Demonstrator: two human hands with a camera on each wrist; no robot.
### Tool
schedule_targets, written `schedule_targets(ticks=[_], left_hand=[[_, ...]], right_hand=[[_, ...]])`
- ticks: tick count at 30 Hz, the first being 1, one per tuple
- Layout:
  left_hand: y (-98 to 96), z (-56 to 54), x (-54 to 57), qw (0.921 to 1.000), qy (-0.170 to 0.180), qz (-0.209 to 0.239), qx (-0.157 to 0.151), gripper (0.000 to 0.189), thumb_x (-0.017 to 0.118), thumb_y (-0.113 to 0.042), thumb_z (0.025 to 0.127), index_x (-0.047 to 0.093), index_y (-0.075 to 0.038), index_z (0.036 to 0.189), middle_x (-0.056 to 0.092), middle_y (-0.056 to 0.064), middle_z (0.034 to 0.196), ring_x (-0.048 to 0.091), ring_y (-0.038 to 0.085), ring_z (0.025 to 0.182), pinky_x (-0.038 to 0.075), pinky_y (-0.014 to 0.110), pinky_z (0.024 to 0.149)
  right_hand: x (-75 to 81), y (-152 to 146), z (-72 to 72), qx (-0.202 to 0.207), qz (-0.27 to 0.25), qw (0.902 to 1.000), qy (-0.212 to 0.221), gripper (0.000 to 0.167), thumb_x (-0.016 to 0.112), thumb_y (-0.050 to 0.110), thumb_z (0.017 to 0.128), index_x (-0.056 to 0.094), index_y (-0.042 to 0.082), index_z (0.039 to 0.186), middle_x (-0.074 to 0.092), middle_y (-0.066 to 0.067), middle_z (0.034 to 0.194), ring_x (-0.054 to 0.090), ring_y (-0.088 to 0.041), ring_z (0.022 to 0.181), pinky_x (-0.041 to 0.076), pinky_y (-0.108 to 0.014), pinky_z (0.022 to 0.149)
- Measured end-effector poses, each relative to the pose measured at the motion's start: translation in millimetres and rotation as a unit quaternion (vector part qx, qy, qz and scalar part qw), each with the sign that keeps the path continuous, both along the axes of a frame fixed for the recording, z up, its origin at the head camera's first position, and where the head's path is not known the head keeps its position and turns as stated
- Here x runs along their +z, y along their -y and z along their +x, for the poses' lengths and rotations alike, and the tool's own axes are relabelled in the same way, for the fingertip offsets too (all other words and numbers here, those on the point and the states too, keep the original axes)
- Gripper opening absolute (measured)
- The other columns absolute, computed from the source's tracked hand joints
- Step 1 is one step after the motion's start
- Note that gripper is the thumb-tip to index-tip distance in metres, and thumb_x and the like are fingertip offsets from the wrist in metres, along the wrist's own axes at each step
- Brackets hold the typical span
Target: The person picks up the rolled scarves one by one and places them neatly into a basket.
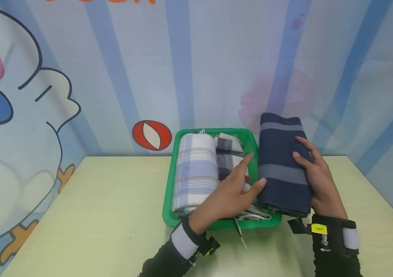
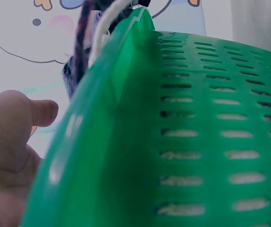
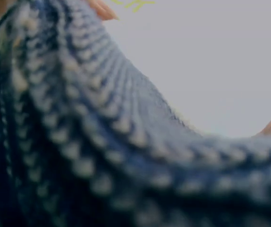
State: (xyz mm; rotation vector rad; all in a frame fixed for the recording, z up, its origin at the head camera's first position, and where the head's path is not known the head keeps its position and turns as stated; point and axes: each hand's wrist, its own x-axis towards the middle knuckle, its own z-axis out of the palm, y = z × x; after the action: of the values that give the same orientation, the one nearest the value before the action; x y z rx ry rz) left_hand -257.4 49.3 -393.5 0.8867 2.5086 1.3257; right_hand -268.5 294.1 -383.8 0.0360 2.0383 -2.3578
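Note:
My right hand (image 1: 321,182) grips a folded navy towel (image 1: 281,152) with grey stripes, fingers and thumb on its right side. It is tilted beside the right rim of a green plastic basket (image 1: 168,192). In the right wrist view the towel's (image 3: 102,127) blurred, ribbed folds fill much of the picture. My left hand (image 1: 229,194) reaches over the basket with fingers extended, its thumb tip at the towel's left edge. Under it, inside the basket, lie a rolled white and blue striped towel (image 1: 196,165) and a grey and white checked cloth (image 1: 229,154), partly hidden by the hand.
The basket stands on a pale yellow table (image 1: 113,207) near the back wall. Its slotted side (image 2: 211,132) fills the left wrist view. A cartoon-printed backdrop (image 1: 141,69) rises behind the table. A thin tag (image 1: 240,232) hangs over the basket's front rim.

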Motion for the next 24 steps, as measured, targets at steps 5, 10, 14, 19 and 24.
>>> schedule_targets(ticks=[5, 10, 14, 19, 24], left_hand=[[-0.7, -0.9, -1.3, 1.0000, -0.003, -0.008, -0.005, 0.072, 0.034, -0.059, 0.102, -0.003, -0.034, 0.159, 0.027, 0.007, 0.163, 0.061, 0.023, 0.122, 0.055, 0.033, 0.091], [-2.0, 0.1, -1.3, 0.9997, -0.013, -0.020, 0.006, 0.073, 0.032, -0.059, 0.103, -0.003, -0.031, 0.160, 0.018, 0.005, 0.167, 0.053, 0.028, 0.135, 0.048, 0.045, 0.106], [-2.7, 0.9, -1.5, 0.9996, -0.018, -0.014, 0.017, 0.076, 0.037, -0.057, 0.103, -0.004, -0.028, 0.160, 0.016, 0.005, 0.168, 0.033, 0.029, 0.150, 0.038, 0.051, 0.116], [-2.4, 2.1, -0.7, 0.9994, -0.024, -0.007, 0.022, 0.078, 0.045, -0.046, 0.104, -0.004, -0.025, 0.160, 0.018, 0.008, 0.167, 0.030, 0.028, 0.151, 0.036, 0.049, 0.118], [-3.1, 2.5, -0.3, 0.9991, -0.028, -0.018, 0.026, 0.079, 0.049, -0.037, 0.104, -0.004, -0.024, 0.161, 0.019, 0.011, 0.166, 0.031, 0.029, 0.151, 0.037, 0.049, 0.117]], right_hand=[[1.4, 10, -0.2, 0.008, -0.025, 0.9996, -0.008, 0.061, 0.053, 0.040, 0.101, 0.022, 0.049, 0.153, -0.003, 0.005, 0.170, 0.044, -0.012, 0.126, 0.057, -0.024, 0.086], [1.6, 21, -1.0, 0.007, -0.031, 0.9994, -0.015, 0.061, 0.054, 0.040, 0.101, 0.024, 0.049, 0.153, 0.001, 0.002, 0.169, 0.045, -0.007, 0.123, 0.057, -0.024, 0.086], [0.4, 30, -3.2, 0.001, -0.024, 0.9994, -0.025, 0.060, 0.055, 0.040, 0.100, 0.026, 0.048, 0.152, 0.009, 0.001, 0.167, 0.049, -0.007, 0.121, 0.057, -0.024, 0.085], [-2.1, 34, -4.7, 0.009, -0.015, 0.9990, -0.042, 0.059, 0.054, 0.039, 0.101, 0.026, 0.047, 0.152, 0.018, 0.004, 0.158, 0.051, -0.008, 0.118, 0.057, -0.026, 0.084], [-5.4, 34, -6.8, 0.023, -0.013, 0.9980, -0.057, 0.060, 0.053, 0.037, 0.102, 0.023, 0.048, 0.153, 0.019, 0.005, 0.156, 0.051, -0.009, 0.118, 0.057, -0.028, 0.085]])
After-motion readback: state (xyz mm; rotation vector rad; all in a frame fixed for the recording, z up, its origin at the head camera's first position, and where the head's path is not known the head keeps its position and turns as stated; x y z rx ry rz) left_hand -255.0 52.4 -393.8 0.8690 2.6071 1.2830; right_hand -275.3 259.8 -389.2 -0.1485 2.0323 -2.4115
